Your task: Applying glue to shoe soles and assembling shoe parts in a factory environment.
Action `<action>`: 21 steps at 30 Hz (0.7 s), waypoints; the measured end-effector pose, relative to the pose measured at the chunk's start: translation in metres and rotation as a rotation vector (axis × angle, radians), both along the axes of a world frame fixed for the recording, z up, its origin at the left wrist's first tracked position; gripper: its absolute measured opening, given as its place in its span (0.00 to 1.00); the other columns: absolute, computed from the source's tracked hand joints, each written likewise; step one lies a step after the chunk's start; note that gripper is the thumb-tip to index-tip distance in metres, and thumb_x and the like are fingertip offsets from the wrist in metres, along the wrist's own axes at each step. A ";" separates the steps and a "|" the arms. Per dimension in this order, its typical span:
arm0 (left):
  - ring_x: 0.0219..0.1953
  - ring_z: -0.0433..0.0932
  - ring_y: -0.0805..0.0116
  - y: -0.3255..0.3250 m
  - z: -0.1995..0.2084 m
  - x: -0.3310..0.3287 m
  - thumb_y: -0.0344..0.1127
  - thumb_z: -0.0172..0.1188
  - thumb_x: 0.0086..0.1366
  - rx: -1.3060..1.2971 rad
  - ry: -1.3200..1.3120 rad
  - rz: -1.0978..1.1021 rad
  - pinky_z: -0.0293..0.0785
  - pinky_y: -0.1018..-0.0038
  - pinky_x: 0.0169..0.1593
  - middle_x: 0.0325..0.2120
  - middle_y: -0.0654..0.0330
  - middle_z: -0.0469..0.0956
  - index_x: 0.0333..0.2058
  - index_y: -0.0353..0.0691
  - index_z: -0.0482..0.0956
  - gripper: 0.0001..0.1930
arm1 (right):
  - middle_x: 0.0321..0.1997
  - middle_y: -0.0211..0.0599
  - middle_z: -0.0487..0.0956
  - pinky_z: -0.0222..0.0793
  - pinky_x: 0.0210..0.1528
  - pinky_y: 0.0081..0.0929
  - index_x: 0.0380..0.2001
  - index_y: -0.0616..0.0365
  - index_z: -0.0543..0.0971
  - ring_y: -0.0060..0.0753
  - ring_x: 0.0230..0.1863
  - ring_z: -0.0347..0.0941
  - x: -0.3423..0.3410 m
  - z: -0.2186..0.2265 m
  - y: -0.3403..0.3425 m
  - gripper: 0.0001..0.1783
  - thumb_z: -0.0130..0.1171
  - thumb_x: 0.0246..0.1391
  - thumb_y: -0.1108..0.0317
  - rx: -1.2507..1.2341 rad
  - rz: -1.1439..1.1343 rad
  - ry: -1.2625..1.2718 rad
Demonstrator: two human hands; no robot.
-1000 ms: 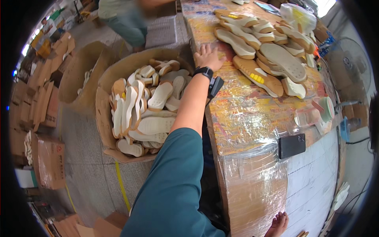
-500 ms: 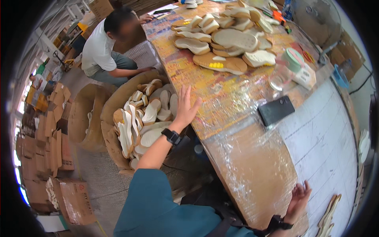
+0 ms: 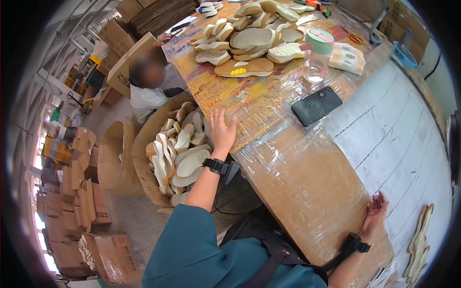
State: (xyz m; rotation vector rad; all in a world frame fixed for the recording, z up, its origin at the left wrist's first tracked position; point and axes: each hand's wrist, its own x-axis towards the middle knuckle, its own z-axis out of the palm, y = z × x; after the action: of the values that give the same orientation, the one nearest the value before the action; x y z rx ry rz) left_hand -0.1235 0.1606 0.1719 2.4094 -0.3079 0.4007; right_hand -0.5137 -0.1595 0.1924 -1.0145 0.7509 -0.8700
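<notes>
- Now, the left hand (image 3: 223,129) is at the left edge of the table (image 3: 225,96), fingers spread, gripping nothing.
- Just left of it, a cardboard box (image 3: 142,161) sits full of loose shoe soles (image 3: 191,163), piled every which way.
- Over on the right, the near hand, the right hand (image 3: 376,211), has its fingers loosely curled and slightly apart, nothing pinched between them; whether it touches the surface, I cannot tell.
- It's by the border where brown cardboard (image 3: 302,182) meets a big white sheet (image 3: 398,129).
- To its right, at the near end, more pale soles (image 3: 418,247) lie bunched on the sheet.
- And far across the table, a heap of soles (image 3: 254,38) stands high, a tan one with a yellow patch (image 3: 245,67) at its near side.
- Right of that heap come a clear jar with a green lid (image 3: 317,57) and a white packet (image 3: 346,58), with a black phone (image 3: 317,105) nearer.
- Far left, a co-worker in white (image 3: 149,98) is low beside the table.
</notes>
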 end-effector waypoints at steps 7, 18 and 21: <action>0.61 0.46 0.56 0.002 0.001 -0.001 0.46 0.52 0.55 0.068 -0.037 -0.012 0.52 0.63 0.57 0.57 0.52 0.53 0.48 0.42 0.68 0.22 | 0.33 0.31 0.71 0.62 0.37 0.13 0.43 0.63 0.70 0.17 0.32 0.64 -0.001 -0.007 0.000 0.19 0.40 0.59 0.58 -0.090 0.087 0.075; 0.61 0.46 0.55 0.001 0.005 -0.005 0.48 0.52 0.56 0.078 0.004 -0.027 0.48 0.64 0.59 0.57 0.52 0.53 0.49 0.44 0.68 0.23 | 0.31 0.30 0.71 0.62 0.35 0.11 0.41 0.63 0.70 0.15 0.29 0.64 0.000 -0.008 0.001 0.15 0.44 0.57 0.62 -0.075 0.054 0.096; 0.61 0.45 0.56 0.003 0.002 -0.003 0.47 0.52 0.56 0.112 -0.022 -0.024 0.52 0.63 0.57 0.57 0.53 0.53 0.49 0.45 0.68 0.22 | 0.31 0.30 0.72 0.62 0.34 0.10 0.41 0.63 0.70 0.15 0.29 0.64 -0.001 -0.008 0.001 0.15 0.45 0.57 0.63 -0.072 0.054 0.103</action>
State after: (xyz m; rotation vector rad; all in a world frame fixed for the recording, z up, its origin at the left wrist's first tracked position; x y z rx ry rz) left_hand -0.1266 0.1634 0.1743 2.5091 -0.3782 0.4084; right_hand -0.5144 -0.1587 0.1842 -1.1451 0.7801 -0.8077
